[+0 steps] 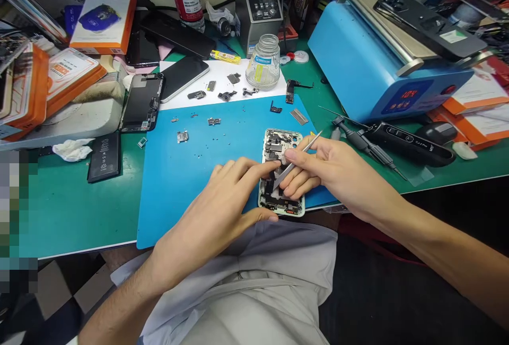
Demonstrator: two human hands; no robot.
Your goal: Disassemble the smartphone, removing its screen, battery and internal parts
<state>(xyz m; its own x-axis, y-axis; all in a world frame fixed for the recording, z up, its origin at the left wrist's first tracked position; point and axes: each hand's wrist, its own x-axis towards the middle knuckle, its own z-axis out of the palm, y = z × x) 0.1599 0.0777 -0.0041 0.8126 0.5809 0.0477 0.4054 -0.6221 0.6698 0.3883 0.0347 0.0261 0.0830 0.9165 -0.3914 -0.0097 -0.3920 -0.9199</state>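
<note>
An opened phone frame (283, 143) with bare inner parts lies at the near edge of the blue work mat (199, 175). My left hand (222, 202) rests on the mat, its fingers pressed against the frame's left side and its thumb at the bottom corner. My right hand (330, 173) pinches metal tweezers (299, 155), their tips down inside the frame's middle. Small screws and loose metal parts (182, 136) lie scattered across the far part of the mat.
A glass jar (267, 63), a phone screen (143, 102), a battery (104, 156) and a dark phone (183, 77) lie beyond the mat. A blue heating machine (374, 64) stands at the right, with an electric screwdriver (405, 141) in front. Orange boxes (69, 74) pile left.
</note>
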